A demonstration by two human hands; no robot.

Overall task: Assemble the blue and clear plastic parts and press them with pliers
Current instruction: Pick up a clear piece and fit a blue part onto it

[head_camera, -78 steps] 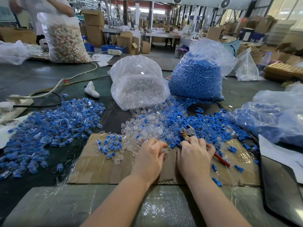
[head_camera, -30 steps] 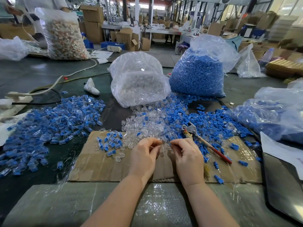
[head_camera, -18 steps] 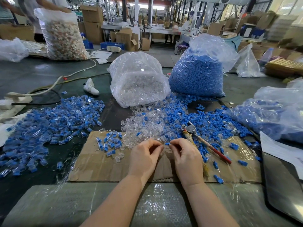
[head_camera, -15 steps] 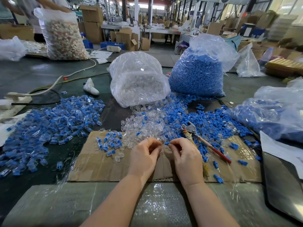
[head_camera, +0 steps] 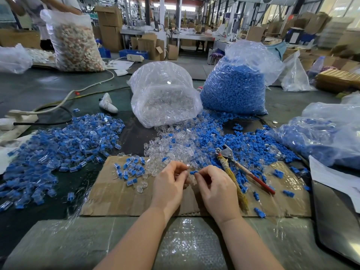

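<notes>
My right hand (head_camera: 216,187) pinches a small blue part (head_camera: 193,172) between thumb and fingertips. My left hand (head_camera: 169,184) pinches a clear part (head_camera: 186,168) right beside it, the two nearly touching above the cardboard sheet (head_camera: 116,195). The pliers (head_camera: 239,168), with a red handle and a tape-wrapped one, lie on the cardboard just right of my right hand. Loose clear parts (head_camera: 171,149) and loose blue parts (head_camera: 251,145) are heaped beyond my hands. A few joined pieces (head_camera: 130,170) lie left of my left hand.
A big pile of joined blue-and-clear pieces (head_camera: 58,149) covers the left. A bag of clear parts (head_camera: 163,96) and a bag of blue parts (head_camera: 235,84) stand behind. Another bag (head_camera: 327,133) lies right. A person with a filled bag (head_camera: 76,39) stands far left.
My right hand let go of the pliers, which now lie on the cardboard. Both hands came together, and the blue part now sits between my fingertips.
</notes>
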